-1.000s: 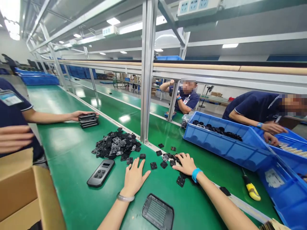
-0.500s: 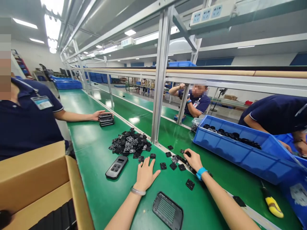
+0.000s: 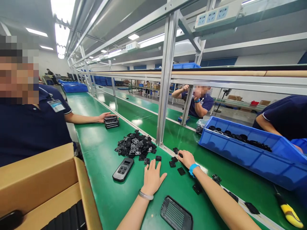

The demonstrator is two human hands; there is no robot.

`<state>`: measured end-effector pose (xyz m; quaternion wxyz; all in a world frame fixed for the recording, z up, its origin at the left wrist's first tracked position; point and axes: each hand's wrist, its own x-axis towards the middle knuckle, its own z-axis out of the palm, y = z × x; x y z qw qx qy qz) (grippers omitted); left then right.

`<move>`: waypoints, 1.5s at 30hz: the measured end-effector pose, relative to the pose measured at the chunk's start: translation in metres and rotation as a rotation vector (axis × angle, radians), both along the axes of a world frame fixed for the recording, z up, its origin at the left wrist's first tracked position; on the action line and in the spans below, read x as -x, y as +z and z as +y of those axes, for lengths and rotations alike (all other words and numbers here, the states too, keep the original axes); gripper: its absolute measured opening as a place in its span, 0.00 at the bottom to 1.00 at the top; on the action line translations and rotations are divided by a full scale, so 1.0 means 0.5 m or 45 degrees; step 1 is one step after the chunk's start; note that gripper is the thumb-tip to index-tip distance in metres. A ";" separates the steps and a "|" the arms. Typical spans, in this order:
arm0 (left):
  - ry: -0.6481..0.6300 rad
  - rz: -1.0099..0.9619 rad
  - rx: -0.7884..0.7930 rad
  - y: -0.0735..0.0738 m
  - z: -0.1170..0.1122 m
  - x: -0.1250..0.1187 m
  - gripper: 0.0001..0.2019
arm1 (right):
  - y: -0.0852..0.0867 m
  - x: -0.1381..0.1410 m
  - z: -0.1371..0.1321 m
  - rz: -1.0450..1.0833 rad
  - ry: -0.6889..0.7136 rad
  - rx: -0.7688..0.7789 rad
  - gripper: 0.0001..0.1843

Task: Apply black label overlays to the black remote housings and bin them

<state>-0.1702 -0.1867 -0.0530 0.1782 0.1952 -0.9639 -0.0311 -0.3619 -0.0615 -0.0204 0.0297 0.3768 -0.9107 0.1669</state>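
Observation:
My left hand (image 3: 153, 178) lies flat and open on the green belt (image 3: 100, 150), fingers spread, just short of a small black square pad (image 3: 158, 158). My right hand (image 3: 186, 158), with a blue wristband, is curled over a few small black pads (image 3: 176, 150) near the belt's metal rail; what its fingers grip is hidden. A pile of black pads (image 3: 134, 145) lies ahead of my left hand. A black remote-like housing (image 3: 123, 169) rests to the left. A black grilled cover (image 3: 177, 214) lies near my forearms.
A cardboard box (image 3: 45, 188) stands at the near left. A person in a dark shirt at left rests a hand on stacked black housings (image 3: 111, 122). A blue bin (image 3: 249, 150) of black parts sits right, a yellow-handled screwdriver (image 3: 286, 209) beside it. Other workers sit beyond the frame post (image 3: 165, 89).
The view has swung left, showing more of the person and the box. My right hand has gathered loose pads toward the rail; fewer lie scattered in front of it. My left hand stays flat.

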 end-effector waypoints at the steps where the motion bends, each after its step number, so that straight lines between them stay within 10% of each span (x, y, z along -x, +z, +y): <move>1: 0.003 0.003 -0.002 -0.002 0.001 0.000 0.26 | 0.011 -0.001 -0.027 -0.006 0.020 0.019 0.10; 8: -0.002 0.018 -0.013 -0.011 -0.010 -0.003 0.25 | 0.071 -0.118 -0.314 -0.052 0.134 0.218 0.14; 12: -0.054 -0.005 0.004 -0.011 -0.021 -0.004 0.20 | 0.078 -0.170 -0.382 -0.090 0.091 0.263 0.29; 23: 0.019 0.009 0.065 -0.016 -0.002 0.004 0.25 | 0.025 0.035 -0.084 -0.297 -0.528 -0.060 0.32; 28: 0.028 0.013 0.076 -0.013 0.001 0.003 0.25 | -0.026 -0.002 -0.098 -0.190 -0.313 -0.085 0.23; 36: 0.002 0.008 0.044 -0.015 -0.005 0.002 0.26 | -0.016 -0.014 -0.019 -0.054 -0.077 0.007 0.15; 45: -0.008 0.051 0.011 -0.018 -0.005 0.007 0.24 | -0.071 -0.135 0.001 -0.155 -0.029 -0.010 0.53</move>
